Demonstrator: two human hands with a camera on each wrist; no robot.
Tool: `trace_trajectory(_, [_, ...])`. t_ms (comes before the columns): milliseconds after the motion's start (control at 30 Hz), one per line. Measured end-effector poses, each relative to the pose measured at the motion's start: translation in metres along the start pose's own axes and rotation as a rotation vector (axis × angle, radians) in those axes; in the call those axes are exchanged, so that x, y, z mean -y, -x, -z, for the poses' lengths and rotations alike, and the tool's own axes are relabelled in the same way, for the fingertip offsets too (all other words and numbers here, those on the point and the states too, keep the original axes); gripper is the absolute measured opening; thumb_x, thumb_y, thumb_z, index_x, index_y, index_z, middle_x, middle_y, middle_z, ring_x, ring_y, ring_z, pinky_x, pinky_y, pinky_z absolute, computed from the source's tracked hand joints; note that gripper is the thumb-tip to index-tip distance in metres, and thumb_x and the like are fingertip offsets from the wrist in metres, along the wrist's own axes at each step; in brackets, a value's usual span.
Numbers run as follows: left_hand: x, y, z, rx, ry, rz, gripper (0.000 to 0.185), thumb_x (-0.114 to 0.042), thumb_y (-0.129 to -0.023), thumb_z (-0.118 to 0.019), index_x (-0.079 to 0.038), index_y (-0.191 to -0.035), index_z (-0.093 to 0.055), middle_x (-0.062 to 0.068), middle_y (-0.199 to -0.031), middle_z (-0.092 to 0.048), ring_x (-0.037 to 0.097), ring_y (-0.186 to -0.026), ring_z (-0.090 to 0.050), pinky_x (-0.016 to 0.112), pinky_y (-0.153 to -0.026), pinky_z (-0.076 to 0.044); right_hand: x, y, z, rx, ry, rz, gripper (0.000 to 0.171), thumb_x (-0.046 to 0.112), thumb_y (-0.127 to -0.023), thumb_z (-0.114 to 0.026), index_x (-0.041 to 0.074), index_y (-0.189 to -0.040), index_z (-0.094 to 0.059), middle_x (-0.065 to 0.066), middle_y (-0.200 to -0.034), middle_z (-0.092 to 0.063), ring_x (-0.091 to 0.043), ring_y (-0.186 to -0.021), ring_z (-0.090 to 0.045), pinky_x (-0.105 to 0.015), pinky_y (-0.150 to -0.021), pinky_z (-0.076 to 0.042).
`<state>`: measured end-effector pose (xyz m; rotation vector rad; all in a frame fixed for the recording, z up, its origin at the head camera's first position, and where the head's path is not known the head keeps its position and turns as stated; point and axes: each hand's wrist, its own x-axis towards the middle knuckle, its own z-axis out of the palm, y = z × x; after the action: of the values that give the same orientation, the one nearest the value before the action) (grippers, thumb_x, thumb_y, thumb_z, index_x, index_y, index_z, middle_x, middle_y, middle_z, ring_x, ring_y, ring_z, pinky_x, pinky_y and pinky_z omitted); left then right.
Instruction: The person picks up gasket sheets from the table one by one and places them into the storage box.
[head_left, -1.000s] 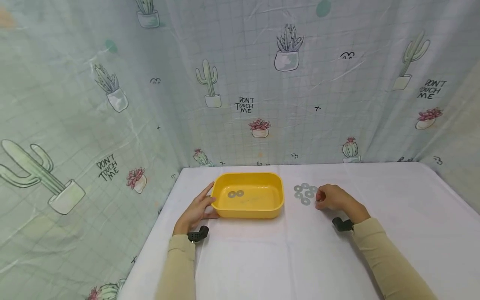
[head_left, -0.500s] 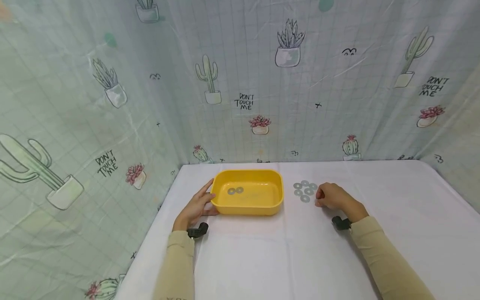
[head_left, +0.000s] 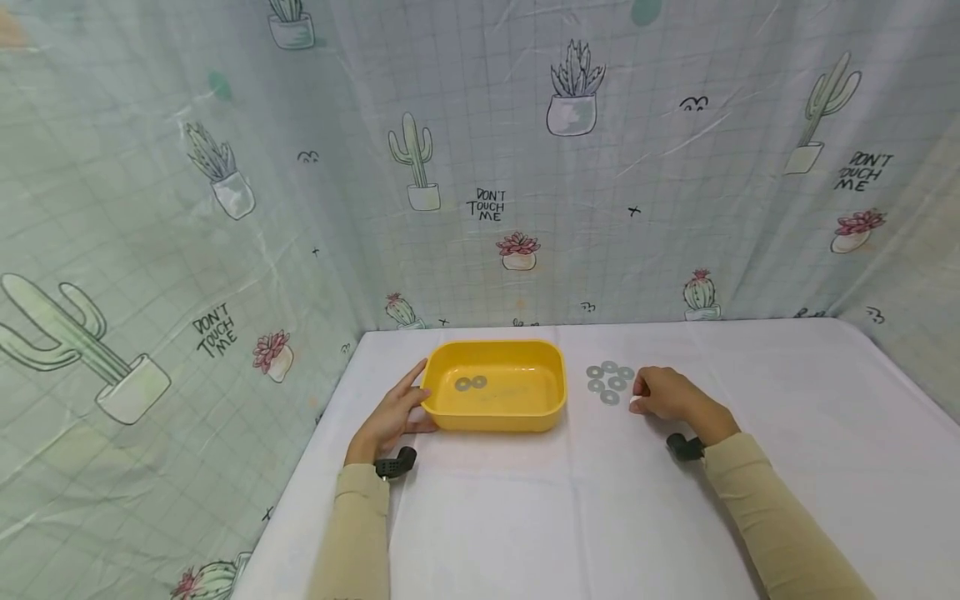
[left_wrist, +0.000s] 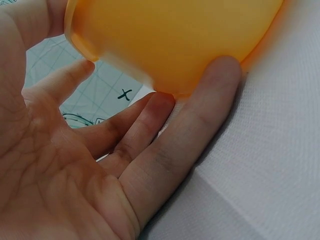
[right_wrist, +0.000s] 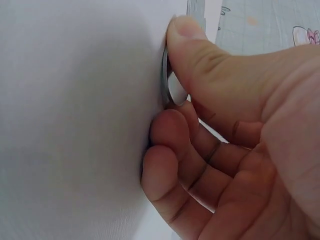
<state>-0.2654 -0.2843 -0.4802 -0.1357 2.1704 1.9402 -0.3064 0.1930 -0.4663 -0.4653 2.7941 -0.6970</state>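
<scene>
A yellow tray (head_left: 495, 422) stands on the white table, with two grey washers (head_left: 463, 384) lying flat inside it. At its left end my left hand (head_left: 390, 418) grips the tray, one finger hooked over the rim. In the left wrist view the thumb (left_wrist: 200, 107) lies low along the cloth, its tip against the tray wall. Right of the tray my right hand (head_left: 671, 395) is down at the table. The right wrist view shows its thumb and index finger pinching a washer (right_wrist: 164, 75) tilted on edge; the other fingers curl onto the cloth.
Several loose grey washers (head_left: 617, 383) lie in a cluster between the tray and my right hand. Behind and left of the table hangs a cactus-print curtain (head_left: 465, 275). Each wrist wears a small black camera (head_left: 684, 447).
The view shifts slightly. Both hands, the tray and the clustered washers stay in nearly the same places.
</scene>
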Motion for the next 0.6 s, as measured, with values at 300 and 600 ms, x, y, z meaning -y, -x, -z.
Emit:
trace_trajectory(300, [0.0001, 0.0002, 0.0000, 0.003, 0.001, 0.004, 0.061, -0.024, -0.104, -0.053, -0.054, -0.154, -0.033, 0.016, -0.143, -0.053, 0.031, -0.117, -0.065, 0.050, -0.087, -0.063, -0.0090, -0.0018, 0.0019, 0.046, -0.109, 0.036, 0.023, 0.016, -0.090, -0.077, 0.007, -0.096, -0.057, -0.001, -0.073, -0.054, -0.016, -0.067, -0.050, -0.028, -0.060, -0.041])
trace_trajectory(600, [0.0009, -0.0014, 0.0009, 0.008, -0.006, -0.012, 0.062, -0.025, -0.105, -0.052, -0.050, -0.157, -0.030, 0.018, -0.144, -0.050, 0.032, -0.120, -0.063, 0.050, -0.088, -0.063, -0.0050, -0.0056, 0.0085, 0.007, -0.304, 0.092, 0.022, 0.008, -0.097, -0.067, -0.002, -0.115, -0.061, -0.002, -0.069, -0.062, -0.012, -0.062, -0.056, -0.024, -0.054, -0.047])
